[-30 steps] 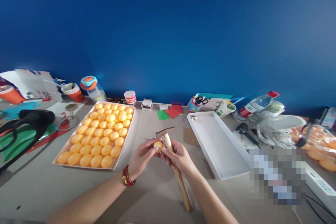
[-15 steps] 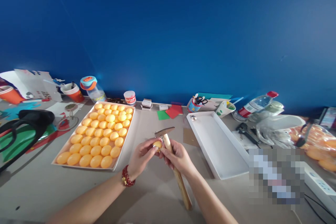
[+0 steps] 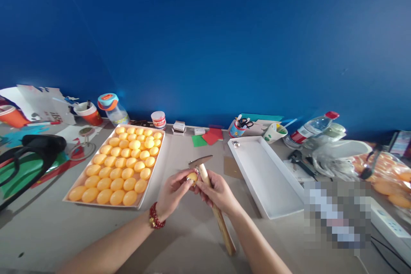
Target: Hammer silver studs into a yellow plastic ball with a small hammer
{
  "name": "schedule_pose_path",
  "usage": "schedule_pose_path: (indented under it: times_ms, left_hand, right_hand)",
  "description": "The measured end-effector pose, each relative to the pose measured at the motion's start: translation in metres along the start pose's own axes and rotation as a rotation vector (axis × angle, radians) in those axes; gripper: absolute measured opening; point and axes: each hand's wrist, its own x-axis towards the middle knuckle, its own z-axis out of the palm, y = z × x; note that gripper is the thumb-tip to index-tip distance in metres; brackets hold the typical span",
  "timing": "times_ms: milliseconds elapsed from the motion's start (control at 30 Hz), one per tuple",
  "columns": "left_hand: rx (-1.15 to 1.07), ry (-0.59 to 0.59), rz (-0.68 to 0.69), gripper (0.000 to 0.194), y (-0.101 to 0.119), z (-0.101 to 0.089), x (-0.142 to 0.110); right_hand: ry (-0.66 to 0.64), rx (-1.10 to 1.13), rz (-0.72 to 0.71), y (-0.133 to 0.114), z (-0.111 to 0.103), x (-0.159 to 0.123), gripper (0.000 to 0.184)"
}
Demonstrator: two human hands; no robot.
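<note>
Near the middle of the desk, my left hand (image 3: 176, 190) is closed, pinching a small yellow rounded piece (image 3: 192, 178) with a shiny silvery edge. My right hand (image 3: 218, 192) is closed around the wooden handle of a hammer (image 3: 223, 229). Its thin metal head points away from me, just above the fingers. My right fingertips are beside the yellow piece; whether they touch it I cannot tell. To the left, a shallow box (image 3: 141, 199) holds rows of orange balls (image 3: 117, 197). A long white tray (image 3: 272, 180) on the right has small silvery bits (image 3: 236, 144) in its far left corner.
Along the blue wall stand a drink bottle (image 3: 112, 111), a white-lidded jar (image 3: 158, 120), a pen cup with scissors (image 3: 237, 129) and a red-capped bottle (image 3: 313, 128). Black headband-like gear (image 3: 45, 145) lies at left. A power strip (image 3: 390, 220) and bagged orange balls (image 3: 391, 180) are at right.
Hardly anything differs. The hammer has turned very slightly in my right hand, and both hands keep their places.
</note>
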Motion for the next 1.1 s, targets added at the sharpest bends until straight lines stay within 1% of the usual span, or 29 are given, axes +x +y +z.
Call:
schedule_pose_path:
  times_ms: [167,400,500,733,867,967,1033,1100]
  left_hand:
    - [0.097,0.034,0.026,0.03,0.0,-0.0004,-0.0015]
    - [-0.011,0.023,0.01,0.029,-0.0025,0.0004,0.0002]
    - [-0.013,0.021,0.001,0.03,-0.0023,0.0003,0.0005]
    - [0.113,0.02,0.039,0.03,-0.0001,-0.0005,-0.0006]
    - [0.24,0.067,0.076,0.031,-0.0009,-0.0022,-0.0033]
    - [0.336,0.103,0.134,0.03,-0.0009,-0.0029,-0.0057]
    - [0.365,0.121,0.159,0.03,-0.0007,-0.0027,-0.0064]
    - [0.341,0.126,0.149,0.03,-0.0006,-0.0019,-0.0063]
  right_hand:
    - [0.0,0.016,-0.007,0.0002,0.0009,0.0001,0.032]
    - [-0.001,-0.077,-0.038,0.0029,-0.0016,0.0,0.028]
    - [-0.012,-0.093,-0.049,0.0029,-0.0032,0.0,0.028]
    - [-0.039,-0.056,-0.04,0.0014,-0.0036,0.0003,0.032]
    - [-0.028,-0.036,-0.026,0.002,-0.002,0.0007,0.034]
    - [-0.03,-0.031,-0.021,0.0033,-0.0007,0.0008,0.034]
    - [-0.024,-0.025,-0.022,0.0035,0.0001,0.0007,0.034]
    - [-0.022,-0.025,-0.026,0.0025,0.0004,0.0004,0.034]
